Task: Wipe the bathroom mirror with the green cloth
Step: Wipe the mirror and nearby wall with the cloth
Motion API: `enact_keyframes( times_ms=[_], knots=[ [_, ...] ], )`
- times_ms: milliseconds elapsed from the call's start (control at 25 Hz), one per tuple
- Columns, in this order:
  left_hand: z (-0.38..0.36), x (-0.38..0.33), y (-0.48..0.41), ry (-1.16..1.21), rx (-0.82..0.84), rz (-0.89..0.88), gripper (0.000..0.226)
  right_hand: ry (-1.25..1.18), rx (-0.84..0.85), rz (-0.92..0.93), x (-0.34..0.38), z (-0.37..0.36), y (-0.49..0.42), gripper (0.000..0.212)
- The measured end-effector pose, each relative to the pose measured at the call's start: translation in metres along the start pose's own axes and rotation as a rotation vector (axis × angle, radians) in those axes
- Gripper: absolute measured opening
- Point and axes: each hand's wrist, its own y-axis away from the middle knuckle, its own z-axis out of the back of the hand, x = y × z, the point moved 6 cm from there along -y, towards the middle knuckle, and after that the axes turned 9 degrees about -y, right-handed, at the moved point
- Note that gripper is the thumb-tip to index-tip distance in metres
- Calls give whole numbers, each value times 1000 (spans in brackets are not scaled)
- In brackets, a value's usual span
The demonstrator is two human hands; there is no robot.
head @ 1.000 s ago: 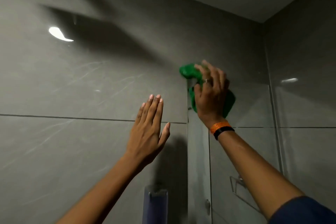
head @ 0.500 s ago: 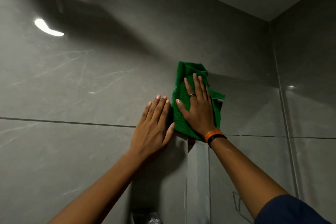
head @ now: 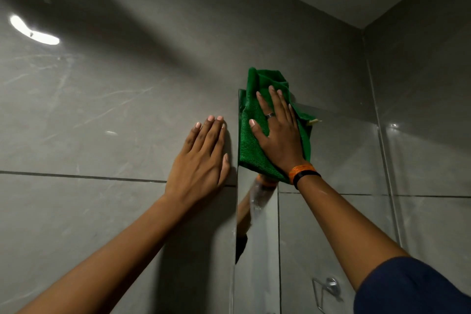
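The mirror (head: 339, 160) is fixed to the grey tiled wall, its top left corner near the middle of the head view. A green cloth (head: 251, 140) lies flat over that corner, partly spilling above the top edge. My right hand (head: 279, 132) presses flat on the cloth with fingers spread, a ring on one finger and orange and black bands at the wrist. My left hand (head: 201, 160) rests flat on the bare tile just left of the mirror's edge, holding nothing. The mirror reflects my right forearm below the cloth.
Large glossy grey tiles (head: 89, 115) cover the wall, with a horizontal grout line at wrist height. A light glare (head: 33, 32) shines at upper left. The side wall (head: 428, 135) meets at a corner on the right. A metal fitting (head: 328, 288) shows reflected low in the mirror.
My right hand went from bunching the cloth at the mirror's top edge to pressing it flat over the corner. My left hand moved onto the tile beside the mirror.
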Motion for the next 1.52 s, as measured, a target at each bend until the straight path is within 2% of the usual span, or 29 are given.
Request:
enact_keyframes(
  times_ms=[240,640,960,1120,1200,1360,1520],
  knots=[
    [-5,-15,-4,-18,-21,-7,67,-2,-46,-72,-41,13,7,65],
    [-17,-32,6,-39,-24,-43,68,32,-24,-242,-158,45,24,67],
    [-13,-36,6,-48,-22,-75,69,65,-15,-486,-237,73,39,61],
    [-15,-37,7,-48,-16,-70,69,94,149,-740,-281,91,31,66],
    [-17,-36,7,-48,-7,-60,70,97,173,-767,-289,92,31,67],
    [-15,-37,8,-37,-10,-47,70,60,70,-777,-282,86,42,67],
    [-10,-46,23,22,6,8,67,78,48,-834,-271,86,77,66]
  ],
)
